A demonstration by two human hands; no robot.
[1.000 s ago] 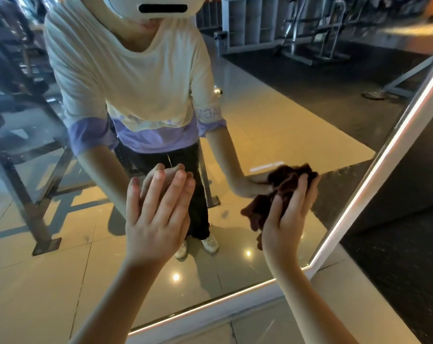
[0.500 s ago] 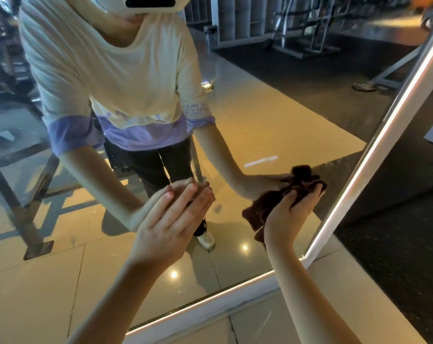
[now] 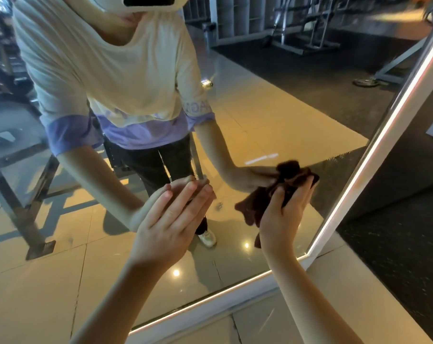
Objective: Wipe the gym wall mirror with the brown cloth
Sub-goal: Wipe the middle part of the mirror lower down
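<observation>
The wall mirror (image 3: 272,115) fills most of the view, with a lit white frame along its bottom and right edges. My right hand (image 3: 283,217) presses a bunched brown cloth (image 3: 254,207) against the glass near the lower right corner, fingers laid over the cloth with the thumb curled round it. My left hand (image 3: 168,219) lies flat on the glass to the left, fingers straight and together. The reflection shows a person in a cream and purple shirt, with both hands meeting mine.
The lit mirror frame (image 3: 359,184) runs diagonally up the right side and along the bottom. Beige floor tiles (image 3: 347,301) lie below the mirror, dark gym flooring (image 3: 409,244) to the right. Gym machine frames show in the reflection at left and top.
My left hand has tilted and slid right on the glass, towards the cloth. My right hand with the cloth has shifted slightly right and up, near the mirror's right edge.
</observation>
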